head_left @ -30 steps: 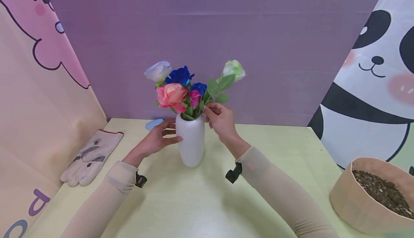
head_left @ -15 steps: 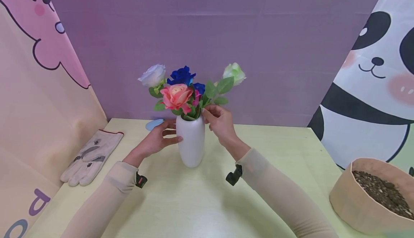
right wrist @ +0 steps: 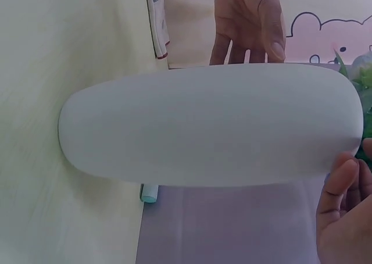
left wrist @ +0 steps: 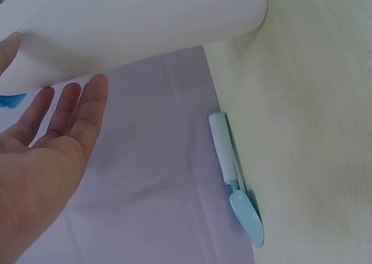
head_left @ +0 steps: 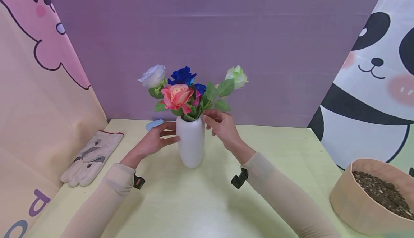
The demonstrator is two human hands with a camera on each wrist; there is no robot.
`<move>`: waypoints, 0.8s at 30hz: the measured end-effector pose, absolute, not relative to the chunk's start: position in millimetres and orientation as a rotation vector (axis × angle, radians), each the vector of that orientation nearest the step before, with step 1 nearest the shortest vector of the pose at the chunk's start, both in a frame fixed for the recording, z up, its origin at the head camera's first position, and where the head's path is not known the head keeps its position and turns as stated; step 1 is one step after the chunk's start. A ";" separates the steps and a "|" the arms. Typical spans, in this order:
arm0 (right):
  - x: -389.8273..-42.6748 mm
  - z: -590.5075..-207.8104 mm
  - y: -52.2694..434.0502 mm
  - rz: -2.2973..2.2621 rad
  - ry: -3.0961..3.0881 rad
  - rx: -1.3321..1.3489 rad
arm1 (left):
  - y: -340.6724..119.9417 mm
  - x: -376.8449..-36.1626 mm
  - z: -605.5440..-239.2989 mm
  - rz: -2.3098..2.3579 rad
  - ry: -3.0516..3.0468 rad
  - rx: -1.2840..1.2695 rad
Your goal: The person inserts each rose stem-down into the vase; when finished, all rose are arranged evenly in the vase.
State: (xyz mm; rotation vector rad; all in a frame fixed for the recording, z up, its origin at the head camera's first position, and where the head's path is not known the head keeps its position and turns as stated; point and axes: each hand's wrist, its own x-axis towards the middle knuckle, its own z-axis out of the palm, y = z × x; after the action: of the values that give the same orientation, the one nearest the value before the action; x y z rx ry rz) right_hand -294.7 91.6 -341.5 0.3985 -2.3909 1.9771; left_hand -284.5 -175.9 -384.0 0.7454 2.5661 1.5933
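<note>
In the head view a white vase (head_left: 191, 142) stands upright on the table, filled with artificial flowers: a coral rose (head_left: 178, 97), a pale lilac rose (head_left: 153, 76), a blue rose (head_left: 182, 76), a second blue bloom, a magenta bloom and a white-green rose (head_left: 237, 77). My left hand (head_left: 157, 141) is at the vase's left side, fingers extended behind it and thumb at its edge. Loosely bent, the fingers of my right hand (head_left: 223, 128) are at the right of the rim, below the green leaves (head_left: 226, 87). The left wrist view shows the fingertips touching or nearly touching the vase.
A pair of work gloves (head_left: 92, 157) lies at the table's left. Behind the vase, at the back edge, lies a light-blue hand trowel (left wrist: 235, 177). A tan pot (head_left: 346, 198) of soil stands at the right. Purple cloth (head_left: 275, 51) hangs behind the table.
The lilac rose has swung left and the coral rose slightly right. The white-green rose is lower and farther right. My right hand has moved down and right; the left has drawn back slightly.
</note>
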 end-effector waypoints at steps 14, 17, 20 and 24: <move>-295.7 -352.6 136.7 1.739 -2.573 0.468 | -199.7 -282.8 -382.5 1.502 2.721 0.594; -295.5 -353.2 147.3 1.670 -2.609 0.451 | -206.8 -282.0 -380.6 1.453 2.786 0.560; -295.9 -352.3 158.2 1.595 -2.627 0.451 | -214.1 -282.6 -379.2 1.416 2.845 0.529; -296.0 -348.1 171.3 1.509 -2.645 0.451 | -223.3 -282.0 -377.3 1.365 2.915 0.500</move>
State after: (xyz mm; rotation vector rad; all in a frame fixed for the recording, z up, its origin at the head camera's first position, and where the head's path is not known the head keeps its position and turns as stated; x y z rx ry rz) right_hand -296.0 171.3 -348.1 0.4512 -2.6452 1.5095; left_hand -282.0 -223.3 -377.3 0.5002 2.9155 1.3652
